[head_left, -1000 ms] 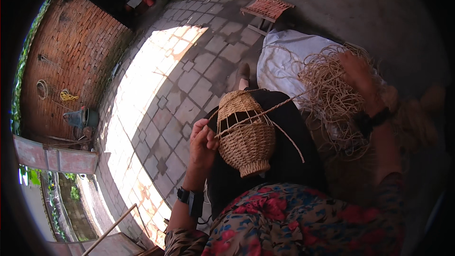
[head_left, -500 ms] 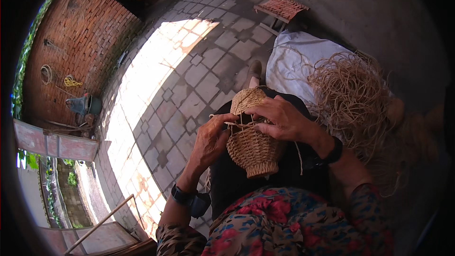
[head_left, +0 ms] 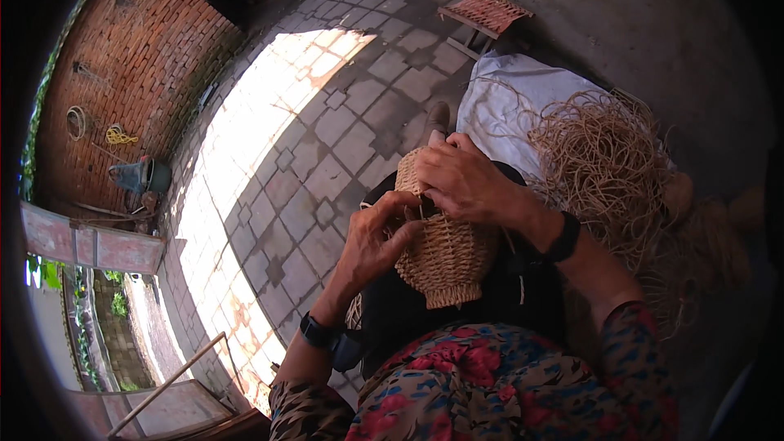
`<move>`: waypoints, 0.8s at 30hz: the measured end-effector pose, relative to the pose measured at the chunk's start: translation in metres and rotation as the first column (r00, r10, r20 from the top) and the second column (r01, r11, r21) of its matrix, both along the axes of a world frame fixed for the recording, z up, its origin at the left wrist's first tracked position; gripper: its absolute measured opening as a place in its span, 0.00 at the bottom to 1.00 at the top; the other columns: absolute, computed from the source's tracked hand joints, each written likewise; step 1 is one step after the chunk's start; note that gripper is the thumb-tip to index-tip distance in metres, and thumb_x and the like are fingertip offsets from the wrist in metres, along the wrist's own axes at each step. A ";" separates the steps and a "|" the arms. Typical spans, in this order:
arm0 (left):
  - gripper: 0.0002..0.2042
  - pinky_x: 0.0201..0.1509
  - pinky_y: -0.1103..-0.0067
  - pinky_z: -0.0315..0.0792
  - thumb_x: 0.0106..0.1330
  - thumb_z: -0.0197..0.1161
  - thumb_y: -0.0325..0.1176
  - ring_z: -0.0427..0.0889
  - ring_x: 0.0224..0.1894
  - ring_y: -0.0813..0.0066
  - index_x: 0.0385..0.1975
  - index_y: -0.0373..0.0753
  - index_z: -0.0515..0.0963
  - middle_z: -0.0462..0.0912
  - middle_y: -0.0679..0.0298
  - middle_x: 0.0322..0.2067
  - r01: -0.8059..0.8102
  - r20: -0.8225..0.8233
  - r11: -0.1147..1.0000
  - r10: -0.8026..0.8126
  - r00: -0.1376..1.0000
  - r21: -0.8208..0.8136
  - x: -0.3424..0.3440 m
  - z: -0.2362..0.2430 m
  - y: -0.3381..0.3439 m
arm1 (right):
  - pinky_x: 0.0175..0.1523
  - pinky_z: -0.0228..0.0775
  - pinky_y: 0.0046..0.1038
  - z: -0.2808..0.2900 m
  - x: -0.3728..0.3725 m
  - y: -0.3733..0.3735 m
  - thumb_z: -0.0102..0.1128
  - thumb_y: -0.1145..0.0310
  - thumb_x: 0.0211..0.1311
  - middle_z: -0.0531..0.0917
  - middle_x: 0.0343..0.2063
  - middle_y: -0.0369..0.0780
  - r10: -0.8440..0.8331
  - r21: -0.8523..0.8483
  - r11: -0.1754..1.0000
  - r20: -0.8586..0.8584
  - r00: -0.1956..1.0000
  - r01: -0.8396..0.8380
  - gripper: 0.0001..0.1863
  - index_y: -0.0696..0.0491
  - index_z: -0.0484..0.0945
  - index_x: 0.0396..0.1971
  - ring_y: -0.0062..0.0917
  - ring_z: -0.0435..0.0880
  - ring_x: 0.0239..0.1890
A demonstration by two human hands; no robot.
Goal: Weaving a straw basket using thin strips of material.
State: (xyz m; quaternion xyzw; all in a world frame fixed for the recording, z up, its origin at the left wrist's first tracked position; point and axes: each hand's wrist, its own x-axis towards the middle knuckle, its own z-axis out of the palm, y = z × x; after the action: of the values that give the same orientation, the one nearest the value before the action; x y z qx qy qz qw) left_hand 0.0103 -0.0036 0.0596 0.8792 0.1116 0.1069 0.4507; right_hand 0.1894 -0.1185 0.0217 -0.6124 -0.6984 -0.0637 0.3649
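Observation:
A small woven basket (head_left: pixel 445 265) of straw-coloured cord rests on my lap, its narrow ringed end toward me. Across an opening in its middle, a second woven section (head_left: pixel 407 168) continues at the far side. At the basket's left edge by the opening, my left hand (head_left: pixel 371 237) grips the rim, thumb against the weave. My right hand (head_left: pixel 464 181) lies over the opening and far section, its fingers curled in a pinch. What those fingertips hold is hidden by the hand. A loose cord end (head_left: pixel 522 287) hangs to the right of the basket.
To my right a big tangled heap of cord (head_left: pixel 600 167) lies partly on a white cloth (head_left: pixel 506 106). A low slatted stool (head_left: pixel 485 13) stands beyond it. Paving (head_left: pixel 327 126) stretches ahead to a brick wall (head_left: pixel 135 57) with a bucket (head_left: pixel 155 175) near it.
My right hand has moved up and away from me, and its fingers have curled in. The left hand's thumb now lies over the basket's side.

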 end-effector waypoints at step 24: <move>0.11 0.33 0.70 0.74 0.53 0.64 0.30 0.81 0.27 0.61 0.36 0.37 0.75 0.80 0.58 0.26 -0.249 0.107 0.932 0.228 0.968 0.265 0.011 -0.007 -0.030 | 0.38 0.70 0.39 -0.002 -0.028 -0.033 0.54 0.74 0.49 0.74 0.28 0.44 -0.037 -0.082 0.997 -0.426 0.904 0.002 0.04 0.56 0.75 0.27 0.42 0.77 0.32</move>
State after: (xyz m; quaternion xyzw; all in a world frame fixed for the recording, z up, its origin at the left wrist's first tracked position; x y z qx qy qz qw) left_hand 0.0210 -0.0332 0.0522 0.9088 0.1845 0.2081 0.3111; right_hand 0.1619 -0.1512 0.0199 -0.6325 -0.5973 0.0961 0.4836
